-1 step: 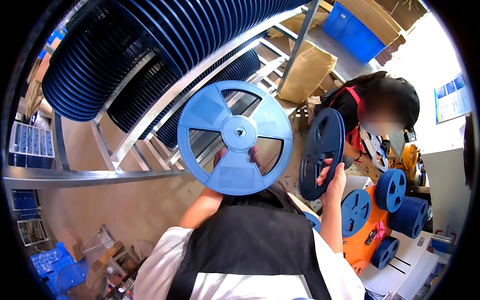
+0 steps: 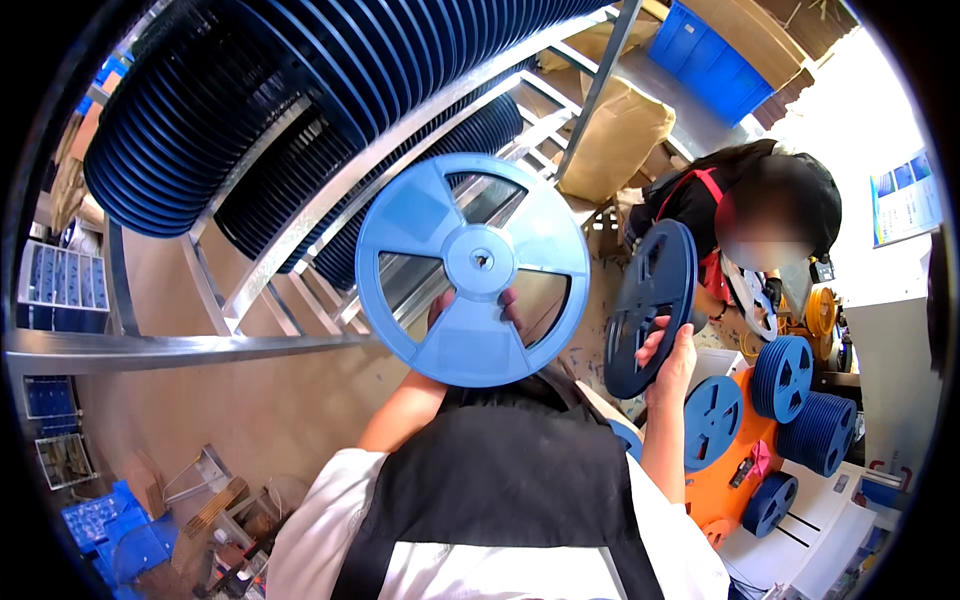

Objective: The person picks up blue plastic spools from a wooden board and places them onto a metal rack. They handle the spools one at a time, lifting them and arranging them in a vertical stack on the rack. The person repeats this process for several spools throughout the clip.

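Observation:
A light blue plastic reel (image 2: 481, 346) faces me at the centre, with windows between its broad spokes and a small hole in its hub. My left hand (image 2: 438, 307) is closed on it from behind; only fingers show through two of the windows, and the palm is hidden. To the right, a dark blue reel (image 2: 653, 290) stands on edge, nearly upright and apart from the lighter one. My right hand (image 2: 675, 362) grips its near lower part, fingers curled through a window.
A metal rack (image 2: 290, 235) holds long rows of dark blue reels (image 2: 190, 140). Another person (image 2: 715, 180) bends at the right. Blue reels (image 2: 785, 380) stand on an orange surface (image 2: 735, 490). A blue bin (image 2: 712, 62) sits at the back, near a brown paper-wrapped bundle (image 2: 620, 135).
The dark blue reel and my right hand have shifted slightly to the right. The light blue reel has risen a little. Both grips stay the same.

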The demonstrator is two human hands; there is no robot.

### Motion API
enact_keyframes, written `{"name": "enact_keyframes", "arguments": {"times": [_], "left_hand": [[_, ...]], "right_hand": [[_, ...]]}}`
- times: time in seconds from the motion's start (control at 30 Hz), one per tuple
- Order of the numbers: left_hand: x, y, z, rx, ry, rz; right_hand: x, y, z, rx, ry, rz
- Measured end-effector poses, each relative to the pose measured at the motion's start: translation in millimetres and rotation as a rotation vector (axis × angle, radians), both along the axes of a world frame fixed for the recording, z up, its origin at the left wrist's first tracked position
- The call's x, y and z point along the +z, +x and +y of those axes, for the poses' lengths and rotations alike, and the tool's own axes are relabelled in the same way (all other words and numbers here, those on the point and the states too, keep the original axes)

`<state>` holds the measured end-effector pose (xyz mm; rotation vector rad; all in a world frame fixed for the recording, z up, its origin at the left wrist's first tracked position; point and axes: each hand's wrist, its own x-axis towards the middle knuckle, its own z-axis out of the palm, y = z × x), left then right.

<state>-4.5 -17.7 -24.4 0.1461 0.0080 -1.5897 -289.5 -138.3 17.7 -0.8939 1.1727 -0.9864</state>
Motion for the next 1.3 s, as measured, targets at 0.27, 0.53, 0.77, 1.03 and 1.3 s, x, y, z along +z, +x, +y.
{"name": "enact_keyframes", "arguments": {"times": [0.27,0.53,0.77,1.03,1.3], "left_hand": [[-1.3,6.3,-6.5,-0.053,0.007,-0.090],[-4.0,11.2,5.1,0.066,0.043,-0.149],[-5.3,10.2,18.9,0.110,0.093,-0.251],[2.8,9.8,15.7,0.077,0.078,-0.314],[-28.9,-42.1,-53.7,-0.026,0.181,-0.717]], "right_hand": [[-3.1,-42.4,-7.8,-0.315,-0.045,-0.171],[-26.9,-57.1,-2.6,-0.328,0.030,-0.499],[-39.5,-54.5,-4.9,-0.341,0.005,-0.633],[-35.5,-48.5,-9.9,-0.370,0.008,-0.616],[40.6,51.1,24.7,0.093,-0.246,-0.093]]}}
